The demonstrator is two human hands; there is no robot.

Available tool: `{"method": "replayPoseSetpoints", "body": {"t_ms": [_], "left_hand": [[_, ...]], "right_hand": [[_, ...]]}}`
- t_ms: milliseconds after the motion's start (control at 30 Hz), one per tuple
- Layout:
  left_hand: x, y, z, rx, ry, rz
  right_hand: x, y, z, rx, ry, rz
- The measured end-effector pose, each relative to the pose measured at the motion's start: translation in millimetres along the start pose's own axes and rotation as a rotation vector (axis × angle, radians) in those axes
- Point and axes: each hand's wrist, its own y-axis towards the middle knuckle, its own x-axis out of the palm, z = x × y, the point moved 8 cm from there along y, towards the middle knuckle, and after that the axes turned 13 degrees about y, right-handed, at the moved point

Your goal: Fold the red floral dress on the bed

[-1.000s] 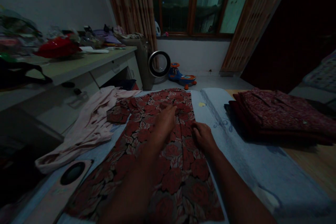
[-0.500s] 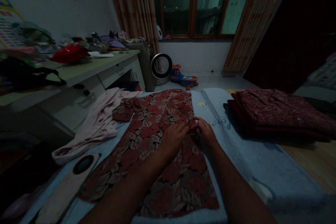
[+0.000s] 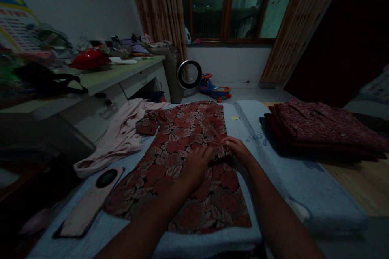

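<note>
A red garment with a leaf and flower print (image 3: 179, 149) lies spread flat on a pale blue padded surface (image 3: 273, 166). My left hand (image 3: 194, 166) rests palm down on its middle, fingers apart. My right hand (image 3: 238, 149) pinches a small fold of the cloth at the garment's right edge, just beside the left hand's fingertips. One short sleeve (image 3: 147, 123) sticks out to the left.
A pale pink garment (image 3: 121, 137) lies crumpled to the left. A flat pink board with a dark hole (image 3: 91, 202) sits at the front left. Folded dark red clothes (image 3: 322, 127) are stacked at the right. A cluttered desk (image 3: 100, 77) stands at the left; a toy car (image 3: 214, 87) is on the floor.
My left hand has drawn back from the upper part of the garment to its middle. My right hand has gone from lying on the edge to pinching a fold there.
</note>
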Motion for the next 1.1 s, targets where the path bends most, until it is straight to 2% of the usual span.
{"method": "replayPoseSetpoints", "body": {"t_ms": [200,333,500,633,833,1100], "left_hand": [[2.5,-20,-36,-0.266,-0.091,-0.073],[-1.0,-28,-49,-0.367,-0.250,-0.010],[-10.4,-34,-44,-0.290,-0.536,0.148],[-5.9,-40,-35,-0.212,-0.596,0.122],[2.2,-52,-28,-0.157,-0.546,0.085],[-8.9,-57,-27,-0.152,-0.591,0.134]], "right_hand": [[22,-6,-24,-0.062,-0.123,-0.020],[36,-19,-44,-0.125,-0.152,0.010],[32,-44,-40,-0.117,-0.137,0.069],[21,-64,-23,-0.095,-0.195,0.125],[13,-82,1,-0.047,-0.468,0.175],[19,-93,-6,-0.048,-0.663,0.197]]}}
